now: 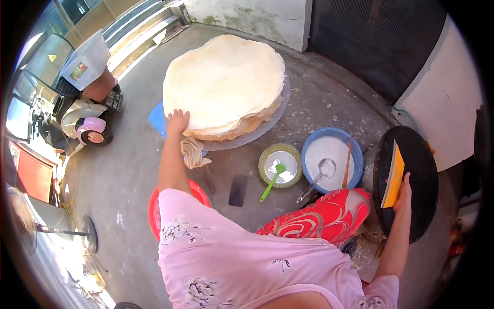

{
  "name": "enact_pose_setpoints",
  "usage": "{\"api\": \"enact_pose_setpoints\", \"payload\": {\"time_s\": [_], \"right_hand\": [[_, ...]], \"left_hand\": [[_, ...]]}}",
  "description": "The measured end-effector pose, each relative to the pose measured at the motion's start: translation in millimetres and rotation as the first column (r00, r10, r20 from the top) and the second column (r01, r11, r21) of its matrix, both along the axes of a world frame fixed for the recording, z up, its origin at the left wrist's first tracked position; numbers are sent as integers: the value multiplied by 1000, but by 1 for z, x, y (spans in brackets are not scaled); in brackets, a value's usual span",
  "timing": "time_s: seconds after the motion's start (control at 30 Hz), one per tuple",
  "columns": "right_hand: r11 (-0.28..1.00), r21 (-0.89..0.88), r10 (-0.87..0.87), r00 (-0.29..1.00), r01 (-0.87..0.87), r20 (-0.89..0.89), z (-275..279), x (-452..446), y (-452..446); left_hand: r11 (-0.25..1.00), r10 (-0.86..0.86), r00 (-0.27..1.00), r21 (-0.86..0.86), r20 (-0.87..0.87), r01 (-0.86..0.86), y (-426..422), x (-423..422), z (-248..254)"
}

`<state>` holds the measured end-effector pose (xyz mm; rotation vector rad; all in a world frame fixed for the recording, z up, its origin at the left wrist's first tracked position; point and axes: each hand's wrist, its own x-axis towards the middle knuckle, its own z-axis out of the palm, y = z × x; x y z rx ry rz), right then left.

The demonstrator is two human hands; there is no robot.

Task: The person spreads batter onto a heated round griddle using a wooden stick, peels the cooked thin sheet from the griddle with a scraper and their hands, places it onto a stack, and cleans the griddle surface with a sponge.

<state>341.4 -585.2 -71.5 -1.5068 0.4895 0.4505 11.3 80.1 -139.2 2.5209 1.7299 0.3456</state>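
Note:
A tall stack of thin, pale round flatbreads (224,85) sits on a clear round sheet. My left hand (178,122) rests at the near left edge of this stack, its fingers spread. Just below that hand lies a crumpled beige cloth (193,152). On the right, my right hand (405,193) grips a yellow scraper (394,177) with a pale edge, held at the surface of a round black griddle (419,190). The griddle's face shows no flatbread.
A blue basin (307,154) holds white batter, a metal ladle (326,168) and a wooden stick. Beside it, a green bowl (265,173) contains white liquid and a green spoon (272,183). A dark phone-like slab (237,190), red basin (154,219), fan (89,234) and scooter (87,126) stand around.

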Motion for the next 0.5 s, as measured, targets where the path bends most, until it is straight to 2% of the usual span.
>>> {"api": "enact_pose_setpoints", "payload": {"time_s": [0.07, 0.1, 0.13, 0.17, 0.2, 0.23, 0.27, 0.3, 0.33, 0.37, 0.4, 0.47, 0.5], "right_hand": [[995, 40, 95, 995, -95, -9, 6, -9, 4], [996, 40, 85, 996, -84, -12, -2, -4, -1], [975, 188, 119, 993, -116, -1, -16, 7, -8], [932, 331, 150, 989, -146, 15, -23, 13, -12], [907, 393, 149, 988, -149, 31, -16, 10, 0], [863, 469, 184, 981, -188, 55, -11, 7, 15], [810, 540, 217, 973, -227, 83, -6, 2, 32], [733, 611, 266, 953, -298, 146, -1, -4, 54], [644, 670, 307, 927, -368, 214, 5, -12, 79], [626, 682, 319, 922, -379, 220, 16, -24, 106], [601, 711, 315, 926, -365, 209, 18, -32, 129], [505, 783, 358, 914, -362, 191, 24, -55, 173], [515, 753, 380, 896, -410, 228, 29, -70, 191]], "left_hand": [[976, -135, 988, -184, -72, 120, 52, -7, -35], [974, -145, 987, -185, -75, 130, 31, 1, -12], [991, -32, 991, -136, -131, 14, -16, 12, 35], [992, 84, 980, -81, -181, -100, -52, 22, 60], [984, 49, 987, 179, -154, -21, -65, 28, 58], [970, -135, 991, 203, -23, 137, -76, 37, 53], [927, -315, 944, 245, 102, 283, -90, 48, 48], [841, -519, 690, 160, 504, 516, -113, 64, 36], [752, -349, 634, -197, 690, 629, -167, 82, 54], [519, -227, 649, -474, 726, 712, -214, 90, 72], [235, -86, 480, -451, 873, 861, -252, 97, 70], [118, 193, 279, -304, 941, 945, -316, 112, 80], [117, 196, 280, -306, 940, 945, -324, 117, 82]]}}
